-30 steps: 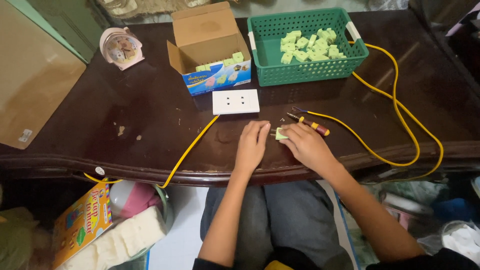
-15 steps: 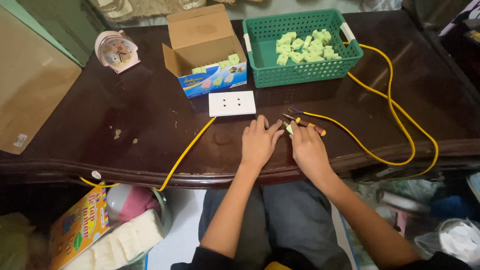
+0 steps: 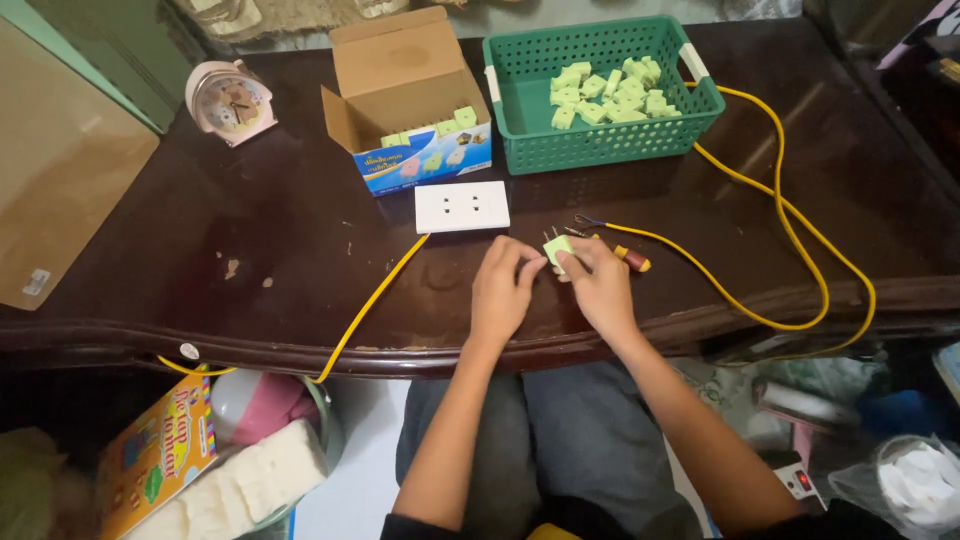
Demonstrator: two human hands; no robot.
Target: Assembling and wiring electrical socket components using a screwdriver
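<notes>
On a dark wooden table, my right hand (image 3: 600,284) pinches a small pale green plug piece (image 3: 556,247) with metal prongs. My left hand (image 3: 503,290) rests beside it, fingertips touching the piece's left side. A screwdriver with a red and yellow handle (image 3: 630,259) lies just right of my right hand. A yellow cable (image 3: 780,200) loops over the table's right side, its stripped end near the screwdriver. A white socket plate (image 3: 462,206) lies just beyond my hands, with another yellow cable (image 3: 370,300) running off the front edge.
A green plastic basket (image 3: 600,140) holding several green pieces stands at the back. Left of it is an open cardboard box (image 3: 405,110) with more pieces, and a pink alarm clock (image 3: 228,102). A cardboard sheet (image 3: 60,170) leans at the left. Bags and boxes sit below the table.
Both hands have stayed on the green piece and shifted slightly right across the table. The camera view has moved a little.
</notes>
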